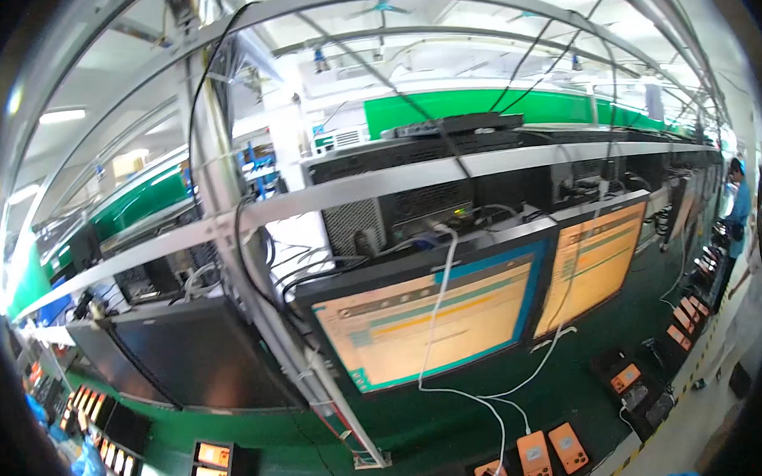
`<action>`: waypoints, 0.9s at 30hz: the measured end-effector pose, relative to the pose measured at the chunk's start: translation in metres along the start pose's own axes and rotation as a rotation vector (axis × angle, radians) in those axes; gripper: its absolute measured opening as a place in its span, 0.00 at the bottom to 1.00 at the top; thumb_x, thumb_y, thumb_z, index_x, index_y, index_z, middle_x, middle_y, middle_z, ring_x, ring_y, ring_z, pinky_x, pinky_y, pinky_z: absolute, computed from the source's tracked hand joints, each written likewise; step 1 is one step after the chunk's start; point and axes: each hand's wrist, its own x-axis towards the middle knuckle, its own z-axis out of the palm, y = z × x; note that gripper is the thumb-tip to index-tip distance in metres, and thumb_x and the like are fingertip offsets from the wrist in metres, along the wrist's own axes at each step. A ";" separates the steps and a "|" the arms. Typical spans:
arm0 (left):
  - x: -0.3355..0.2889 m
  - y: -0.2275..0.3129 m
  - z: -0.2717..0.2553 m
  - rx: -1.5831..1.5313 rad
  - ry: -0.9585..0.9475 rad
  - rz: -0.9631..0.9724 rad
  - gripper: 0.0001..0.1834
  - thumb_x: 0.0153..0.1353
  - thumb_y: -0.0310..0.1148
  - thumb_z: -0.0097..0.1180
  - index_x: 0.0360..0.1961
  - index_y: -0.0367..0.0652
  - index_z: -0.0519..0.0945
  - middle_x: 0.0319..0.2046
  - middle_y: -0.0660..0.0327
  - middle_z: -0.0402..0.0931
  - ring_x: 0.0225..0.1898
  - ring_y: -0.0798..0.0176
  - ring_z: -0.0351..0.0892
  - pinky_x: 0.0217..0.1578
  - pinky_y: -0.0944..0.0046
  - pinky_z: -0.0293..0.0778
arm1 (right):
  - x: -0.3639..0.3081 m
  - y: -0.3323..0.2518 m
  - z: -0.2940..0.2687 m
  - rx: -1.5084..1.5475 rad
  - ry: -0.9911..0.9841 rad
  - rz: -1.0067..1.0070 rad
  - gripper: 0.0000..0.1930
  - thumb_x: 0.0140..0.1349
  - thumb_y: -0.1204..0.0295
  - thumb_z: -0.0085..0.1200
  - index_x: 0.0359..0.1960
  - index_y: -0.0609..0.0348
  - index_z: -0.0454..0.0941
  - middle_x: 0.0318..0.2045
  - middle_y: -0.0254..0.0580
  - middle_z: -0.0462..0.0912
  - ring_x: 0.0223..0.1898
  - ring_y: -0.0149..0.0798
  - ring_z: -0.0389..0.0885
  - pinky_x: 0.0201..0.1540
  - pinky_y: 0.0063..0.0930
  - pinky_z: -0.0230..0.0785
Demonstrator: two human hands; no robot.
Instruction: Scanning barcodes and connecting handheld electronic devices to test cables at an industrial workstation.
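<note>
Neither of my hands shows. At the lower edge, an orange phone lies back up with a white cable running to its end. Beside it rests a second orange phone. Left of these, the lower edge cuts off a third orange phone; a white cable leads down to it, and something dark lies over its corner. Above them stand two lit monitors, the nearer one and another to its right. White cables hang in front of both screens.
A metal post rises from the green bench. Dark monitors stand left of it. Black trays with orange phones sit lower left, near a blue-clad person. More phones line the right; another person stands beyond.
</note>
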 end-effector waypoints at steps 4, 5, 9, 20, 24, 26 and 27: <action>-0.001 -0.002 0.000 0.008 0.002 0.033 0.38 0.43 0.41 0.62 0.55 0.36 0.66 0.45 0.42 0.68 0.46 0.38 0.68 0.47 0.49 0.67 | -0.003 0.005 0.000 -0.001 0.005 0.036 0.22 0.45 0.81 0.46 0.46 0.55 0.65 0.37 0.38 0.68 0.39 0.35 0.68 0.45 0.29 0.63; -0.001 -0.001 0.000 0.019 0.022 0.079 0.38 0.45 0.44 0.62 0.55 0.36 0.66 0.45 0.42 0.68 0.45 0.38 0.68 0.46 0.49 0.67 | -0.003 0.005 -0.001 -0.014 0.006 0.038 0.22 0.45 0.81 0.46 0.45 0.56 0.65 0.36 0.38 0.68 0.38 0.34 0.67 0.44 0.28 0.63; -0.002 0.004 -0.002 -0.063 0.010 0.053 0.38 0.47 0.48 0.62 0.55 0.36 0.66 0.44 0.42 0.69 0.45 0.38 0.69 0.46 0.49 0.67 | -0.005 0.006 0.001 -0.061 0.019 0.023 0.21 0.44 0.82 0.47 0.43 0.57 0.65 0.33 0.36 0.66 0.33 0.32 0.65 0.38 0.27 0.63; 0.000 0.032 -0.010 -0.289 0.074 0.055 0.37 0.48 0.47 0.63 0.56 0.38 0.67 0.43 0.44 0.70 0.43 0.39 0.70 0.45 0.50 0.67 | -0.005 -0.059 0.014 -0.257 -0.009 -0.048 0.18 0.46 0.78 0.53 0.43 0.59 0.72 0.39 0.41 0.71 0.42 0.42 0.72 0.43 0.29 0.67; 0.000 0.045 -0.014 -0.307 0.056 0.066 0.34 0.52 0.45 0.60 0.56 0.38 0.66 0.43 0.43 0.70 0.42 0.38 0.70 0.44 0.50 0.68 | -0.004 -0.063 0.014 -0.160 -0.002 -0.070 0.15 0.47 0.78 0.52 0.40 0.60 0.72 0.38 0.43 0.70 0.43 0.43 0.73 0.44 0.29 0.67; 0.001 0.048 -0.016 -0.295 0.035 0.062 0.34 0.52 0.45 0.59 0.56 0.38 0.66 0.43 0.43 0.70 0.42 0.38 0.70 0.44 0.49 0.68 | -0.003 -0.058 0.017 -0.084 0.000 -0.019 0.15 0.47 0.78 0.51 0.40 0.60 0.72 0.38 0.43 0.70 0.42 0.43 0.72 0.44 0.30 0.67; 0.002 0.048 -0.016 -0.288 0.029 0.058 0.33 0.52 0.45 0.59 0.56 0.38 0.66 0.43 0.43 0.70 0.42 0.38 0.70 0.44 0.49 0.68 | -0.003 -0.057 0.019 -0.004 0.000 0.028 0.15 0.46 0.79 0.51 0.39 0.60 0.72 0.37 0.43 0.70 0.42 0.43 0.72 0.44 0.30 0.67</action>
